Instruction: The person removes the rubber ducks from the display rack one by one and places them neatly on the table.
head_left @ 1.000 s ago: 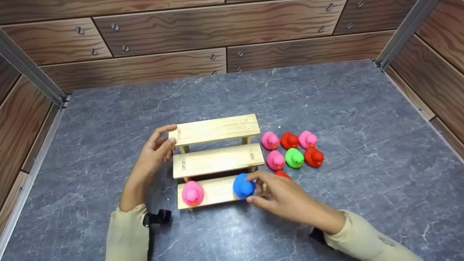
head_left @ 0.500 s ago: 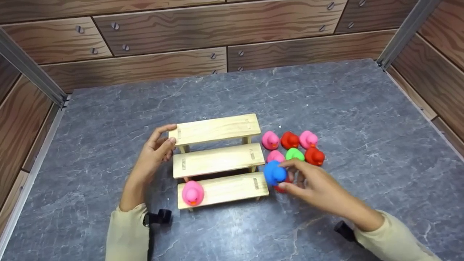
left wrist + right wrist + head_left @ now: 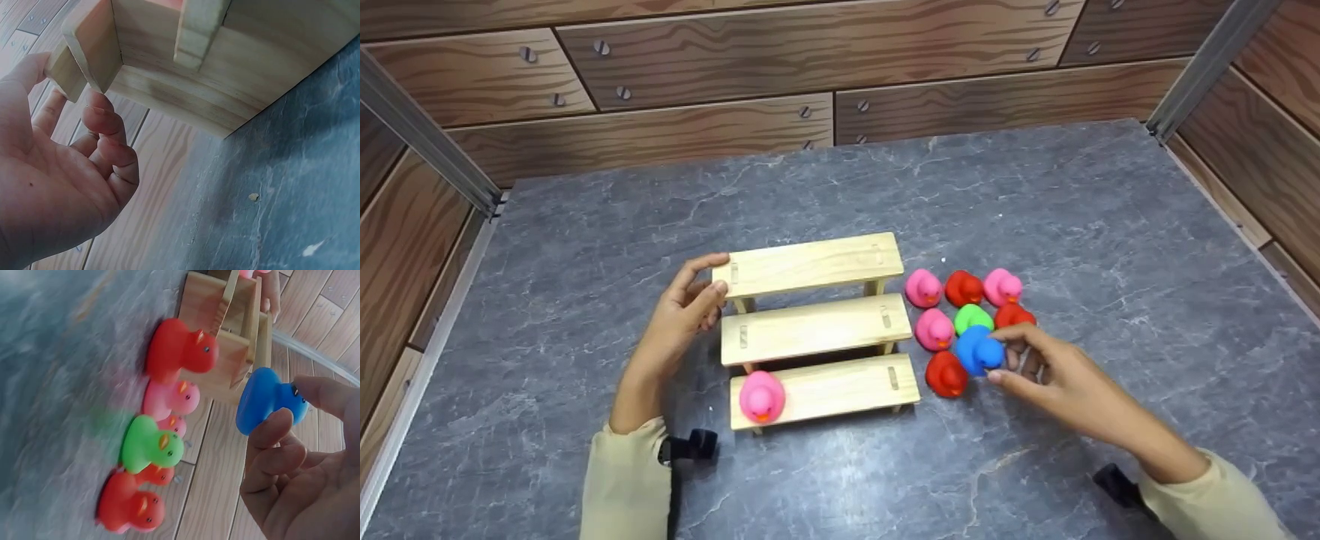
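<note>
My right hand pinches a blue rubber duck between thumb and fingers; the right wrist view shows the duck held above the surface. Below and around it stand a green duck, red ducks and pink ducks. My left hand grips the left end of the top step of a three-step wooden stand. In the left wrist view, thumb and fingers of the left hand pinch the edge of that board. One pink duck sits at the left of the lowest step.
The stand rests on a grey marbled tabletop. Wood-patterned walls enclose the back and sides. More pink and red ducks form a row right of the stand.
The right hand has carried the blue duck from the right end of the lowest step rightwards, over the group of ducks. My left hand keeps its grip on the top step.
</note>
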Demonstrator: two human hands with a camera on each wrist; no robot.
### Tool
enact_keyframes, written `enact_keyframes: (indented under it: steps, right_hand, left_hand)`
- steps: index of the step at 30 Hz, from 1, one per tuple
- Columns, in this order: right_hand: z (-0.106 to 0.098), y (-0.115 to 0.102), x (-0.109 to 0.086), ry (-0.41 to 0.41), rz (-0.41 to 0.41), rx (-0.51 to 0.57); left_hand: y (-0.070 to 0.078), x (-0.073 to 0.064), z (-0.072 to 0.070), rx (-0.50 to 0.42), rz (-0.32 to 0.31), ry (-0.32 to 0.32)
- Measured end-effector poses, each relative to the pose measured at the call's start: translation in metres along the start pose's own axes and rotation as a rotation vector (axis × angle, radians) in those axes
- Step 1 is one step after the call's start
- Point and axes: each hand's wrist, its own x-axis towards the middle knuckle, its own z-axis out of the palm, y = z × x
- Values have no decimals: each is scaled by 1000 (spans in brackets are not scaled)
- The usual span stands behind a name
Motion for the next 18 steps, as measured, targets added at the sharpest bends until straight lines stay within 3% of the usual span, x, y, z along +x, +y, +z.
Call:
enact_keyframes:
  steps: [10,18]
  right_hand:
    - [-14,12,-10,9,59,-14]
    - [-15,15,-12,8,54,-29]
  left_hand:
    - [0,2,0,1,-9,6]
    - [-1,1,-1,3,-10,11]
